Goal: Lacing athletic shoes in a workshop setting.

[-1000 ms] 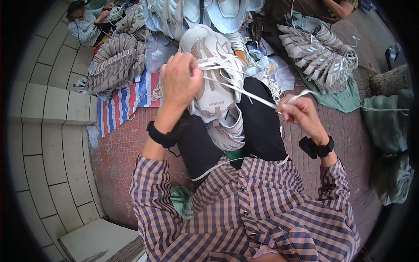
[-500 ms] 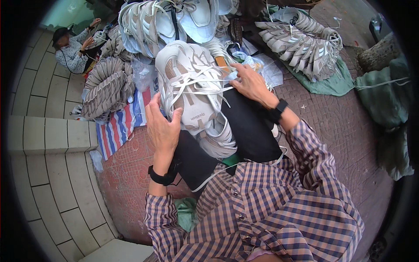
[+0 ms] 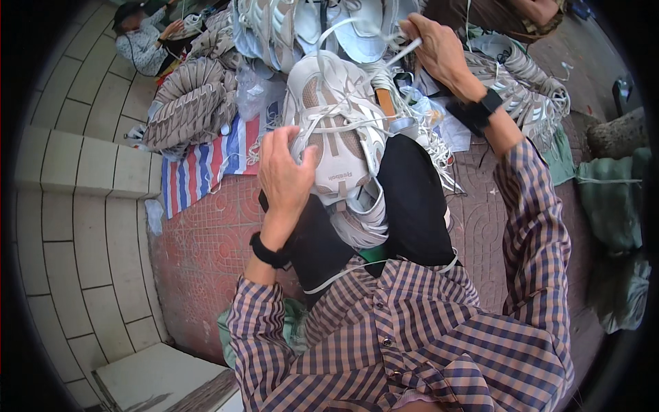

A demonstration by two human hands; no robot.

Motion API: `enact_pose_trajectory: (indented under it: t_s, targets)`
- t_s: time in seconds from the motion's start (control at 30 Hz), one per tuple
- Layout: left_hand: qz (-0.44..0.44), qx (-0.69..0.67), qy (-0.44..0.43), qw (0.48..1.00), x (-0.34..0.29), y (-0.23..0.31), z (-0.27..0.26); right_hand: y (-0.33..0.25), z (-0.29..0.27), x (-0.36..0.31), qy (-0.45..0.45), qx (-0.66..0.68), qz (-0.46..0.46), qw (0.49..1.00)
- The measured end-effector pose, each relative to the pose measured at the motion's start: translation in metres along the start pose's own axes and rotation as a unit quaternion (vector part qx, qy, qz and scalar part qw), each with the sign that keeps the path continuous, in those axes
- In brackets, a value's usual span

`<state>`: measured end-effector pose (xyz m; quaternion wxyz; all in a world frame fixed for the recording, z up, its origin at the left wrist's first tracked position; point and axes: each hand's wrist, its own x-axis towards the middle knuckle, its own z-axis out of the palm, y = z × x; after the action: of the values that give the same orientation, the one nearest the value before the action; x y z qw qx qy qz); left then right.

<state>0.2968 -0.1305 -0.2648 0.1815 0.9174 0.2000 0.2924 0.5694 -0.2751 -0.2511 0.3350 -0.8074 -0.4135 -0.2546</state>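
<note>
Head view: the right grip (image 3: 443, 55) is raised, its fingertips pinching a white lace (image 3: 406, 53), which is partly blurred and loops leftward from them to the shoe upper (image 3: 340, 161). That upper, pale with beige mesh patches, lies below and to the left of the right grip and just right of the left grip (image 3: 285, 172). The left grip is spread, thumb apart from the curved fingers, at the upper's left edge; how firmly it touches there, I cannot tell. Nested uppers (image 3: 360, 228) sit to the lower right of the left grip, between black trouser legs (image 3: 419, 206).

Left of and above the left grip are a striped sheet (image 3: 206, 161), a beige bundle of uppers (image 3: 192, 103) and a clear plastic bag (image 3: 252, 93); farther up that way sits another person (image 3: 143, 49), hands at some laces. A row of uppers (image 3: 278, 31) is left of the right grip, and an orange-brown strip (image 3: 384, 104) below it to the left. Green sacks (image 3: 611, 199) lie well to its lower right.
</note>
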Motion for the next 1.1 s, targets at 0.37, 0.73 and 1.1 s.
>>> enact_pose_trajectory:
  t_s: [0.37, 0.73, 1.1]
  targets:
    - [0.073, 0.024, 0.007, 0.997, 0.048, -0.027, 0.005, -0.019, -0.074, -0.056, -0.478, 0.321, 0.050, 0.816]
    - [0.511, 0.216, -0.034, 0.832, 0.126, 0.023, -0.006, -0.124, 0.003, -0.089, -0.137, 0.137, -0.067, 0.979]
    - [0.072, -0.052, -0.009, 0.996, 0.040, -0.018, -0.009, -0.018, -0.087, -0.162, -0.062, -0.018, 0.001, 0.998]
